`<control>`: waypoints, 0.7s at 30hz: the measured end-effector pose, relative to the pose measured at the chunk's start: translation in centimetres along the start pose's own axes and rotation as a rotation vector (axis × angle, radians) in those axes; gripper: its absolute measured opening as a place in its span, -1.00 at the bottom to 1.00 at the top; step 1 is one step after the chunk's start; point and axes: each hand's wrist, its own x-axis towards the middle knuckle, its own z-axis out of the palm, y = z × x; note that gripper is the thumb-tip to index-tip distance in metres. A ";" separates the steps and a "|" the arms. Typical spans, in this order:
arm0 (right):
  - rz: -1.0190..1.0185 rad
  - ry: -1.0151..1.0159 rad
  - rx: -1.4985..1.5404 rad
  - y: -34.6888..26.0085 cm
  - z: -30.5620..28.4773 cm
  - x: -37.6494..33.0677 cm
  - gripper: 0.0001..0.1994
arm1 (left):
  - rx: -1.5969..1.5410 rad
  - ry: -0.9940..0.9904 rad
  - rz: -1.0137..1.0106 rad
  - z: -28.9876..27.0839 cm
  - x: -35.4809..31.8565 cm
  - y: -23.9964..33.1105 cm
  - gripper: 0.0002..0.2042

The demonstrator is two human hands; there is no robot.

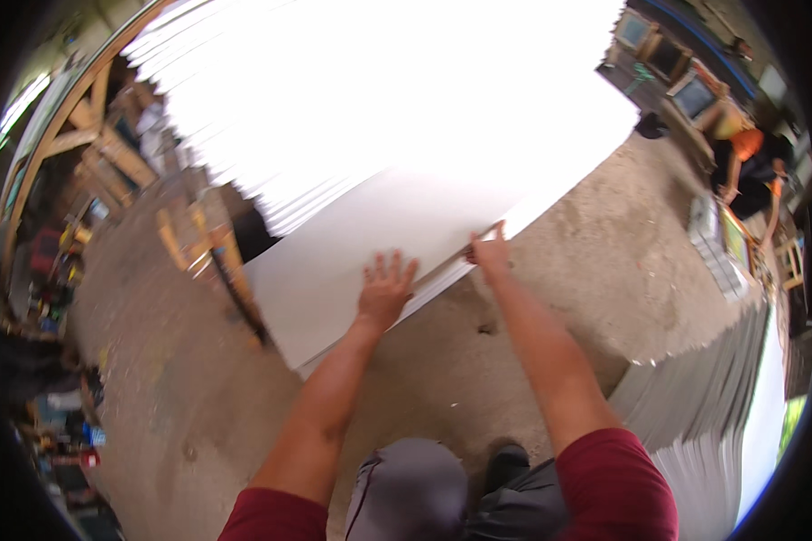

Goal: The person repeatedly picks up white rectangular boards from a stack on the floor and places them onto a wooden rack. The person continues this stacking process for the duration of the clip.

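Note:
A large stack of white sheets [352,99], glaring in the light, fills the upper middle, its left edges fanned out. The near top sheet [325,279] lies in shade and reaches toward me. My left hand [387,290] rests flat on it close to its near edge, fingers spread. Further right, my right hand [490,253] grips the near edge of the sheet, thumb on top and fingers curled at the rim. A narrow gap shows between sheet edges beside this hand. Whether it holds one sheet or more, I cannot tell.
Another stack of sheets [695,397] stands at the lower right. A co-worker in dark clothing [758,167] bends over a framed screen [735,236] at the far right. Wooden framing [72,140] and a yellowish wooden stand [198,239] are on the left, above the concrete floor [153,334].

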 end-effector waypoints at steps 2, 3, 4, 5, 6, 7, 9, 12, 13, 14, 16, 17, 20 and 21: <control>0.011 0.017 0.004 -0.2 0.3 -0.1 0.07 | -0.022 0.029 0.007 0.4 0.0 -0.5 -0.16; 0.013 0.020 0.012 -0.6 0.5 -0.5 0.06 | -0.023 0.032 0.010 0.3 0.1 -0.6 -0.17; 0.012 -0.001 0.034 -1.2 0.8 -1.2 0.06 | -0.016 0.028 0.001 -0.1 -0.2 -0.8 -0.17; 0.032 -0.038 0.039 -2.6 1.1 -2.7 0.05 | -0.008 0.033 -0.005 -0.2 -0.6 -1.2 -0.17; 0.033 -0.034 0.052 -2.7 0.9 -2.8 0.05 | -0.002 0.034 0.000 -0.5 -0.7 -1.2 -0.17; 0.033 -0.033 0.064 -2.9 0.6 -2.9 0.05 | 0.003 0.035 0.002 -0.7 -0.5 -1.0 -0.17; 0.038 -0.020 0.042 -3.4 0.3 -3.1 0.05 | -0.022 0.037 0.012 -1.4 -0.2 -0.6 -0.17; -0.004 -0.037 0.130 -2.3 0.3 -2.6 0.05 | -0.035 0.056 0.021 -1.4 -0.4 -0.6 -0.18; -0.008 -0.028 0.133 -2.1 0.5 -2.6 0.05 | -0.035 0.068 0.025 -1.2 -0.5 -0.8 -0.18; -0.013 -0.019 0.136 -1.8 0.8 -2.6 0.06 | -0.020 0.073 0.026 -1.0 -0.5 -0.9 -0.19; -0.018 0.004 0.125 -1.4 0.9 -2.2 0.06 | 0.003 0.079 0.032 -0.5 -0.6 -0.8 -0.20; -0.020 0.016 0.113 -1.3 0.9 -1.8 0.06 | 0.009 0.091 0.039 -0.3 -0.4 -0.8 -0.20; 0.004 0.023 0.047 -1.1 0.7 -2.0 0.05 | 0.021 0.102 0.034 0.2 -0.6 -0.8 -0.20; 0.014 0.025 0.022 -1.3 0.5 -2.2 0.04 | 0.018 0.095 0.028 0.1 -0.6 -0.6 -0.19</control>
